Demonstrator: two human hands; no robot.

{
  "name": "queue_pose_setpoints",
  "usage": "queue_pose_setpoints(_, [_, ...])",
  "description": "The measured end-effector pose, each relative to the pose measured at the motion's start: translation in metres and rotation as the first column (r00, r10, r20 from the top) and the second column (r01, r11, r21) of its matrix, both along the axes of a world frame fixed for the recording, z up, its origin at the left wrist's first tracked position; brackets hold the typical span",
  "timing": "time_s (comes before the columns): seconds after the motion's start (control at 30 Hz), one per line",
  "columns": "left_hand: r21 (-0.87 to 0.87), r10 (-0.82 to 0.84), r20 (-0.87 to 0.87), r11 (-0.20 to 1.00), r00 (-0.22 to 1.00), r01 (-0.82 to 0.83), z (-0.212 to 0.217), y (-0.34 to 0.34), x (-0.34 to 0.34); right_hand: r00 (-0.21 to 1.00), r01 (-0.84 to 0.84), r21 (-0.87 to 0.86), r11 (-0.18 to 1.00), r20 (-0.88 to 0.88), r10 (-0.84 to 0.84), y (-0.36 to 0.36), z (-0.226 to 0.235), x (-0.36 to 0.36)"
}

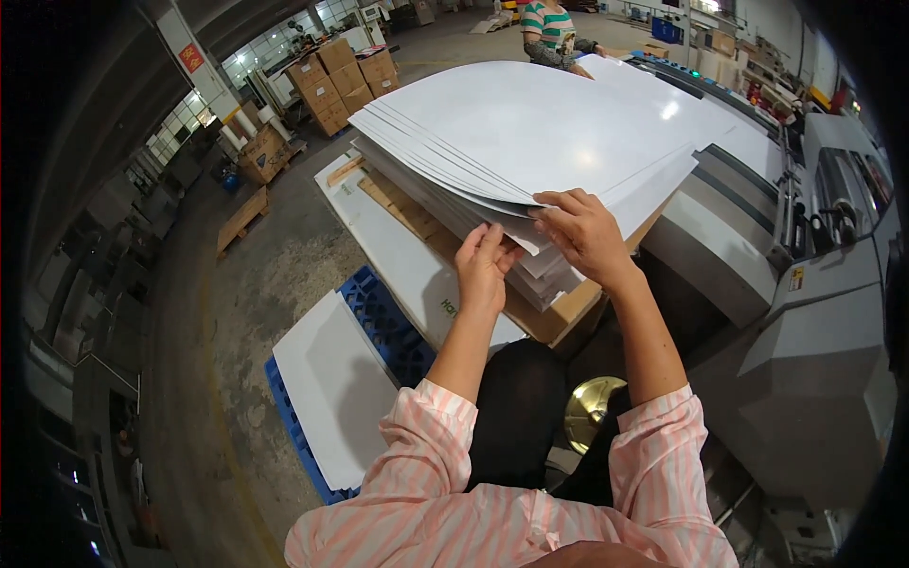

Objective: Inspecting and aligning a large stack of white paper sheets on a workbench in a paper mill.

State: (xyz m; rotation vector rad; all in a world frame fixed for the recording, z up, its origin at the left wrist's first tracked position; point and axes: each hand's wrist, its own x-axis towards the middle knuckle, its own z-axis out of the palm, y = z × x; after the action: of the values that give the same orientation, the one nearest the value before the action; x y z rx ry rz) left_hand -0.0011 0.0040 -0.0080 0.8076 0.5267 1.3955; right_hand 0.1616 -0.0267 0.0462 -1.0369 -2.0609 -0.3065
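Observation:
A tall stack of large white sheets [578,123] lies before me, its upper sheets bowed up and fanned apart at the near left edge. My right hand [587,235] is closed on the near corner of the raised sheets, fingers on top. Lower and to the left, my left hand [484,270] has its fingers curled at the edge of the sheets, thumb and forefinger pinched together there. How many sheets each hand grips cannot be made out. Below the raised ones, the lower sheets [544,275] form an uneven, stepped edge.
A wooden pallet [407,210] and a white board [379,246] show beside the stack. Lower left, a blue plastic pallet [379,312] carries white sheets [331,393]. Grey machinery [814,379] stands at right, and a round brass-coloured stool seat [589,412] by my legs. Another person [549,33] works beyond.

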Motion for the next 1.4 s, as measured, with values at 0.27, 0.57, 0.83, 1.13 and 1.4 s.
queue_pose_setpoints(0.27, [-0.024, 0.027, -0.038, 0.999, 0.999, -0.028, 0.003, 0.000, 0.001, 0.993, 0.060, 0.071, 0.996, -0.111, -0.052, 0.003, -0.001, -0.006])
queue_pose_setpoints(0.57, [0.020, 0.022, -0.150, 1.000, 0.988, -0.019, 0.009, -0.010, 0.013, 0.961, -0.045, -0.147, 0.988, -0.277, 0.002, 0.023, -0.015, -0.009])
queue_pose_setpoints(0.83, [0.019, 0.059, -0.179, 0.998, 0.982, -0.057, 0.001, -0.022, 0.017, -0.041, -0.504, -0.087, 0.859, -0.991, -0.124, 0.030, -0.011, -0.014])
queue_pose_setpoints(1.13, [0.097, 0.053, -0.238, 0.995, 0.970, -0.031, -0.003, -0.022, 0.015, 0.992, 0.006, -0.248, 0.969, -0.122, -0.038, 0.014, -0.017, -0.014])
queue_pose_setpoints(1.4, [0.076, 0.068, -0.260, 0.996, 0.963, -0.050, -0.007, -0.021, 0.016, 0.899, -0.213, -0.279, 0.937, -0.431, 0.076, -0.004, 0.010, -0.004])
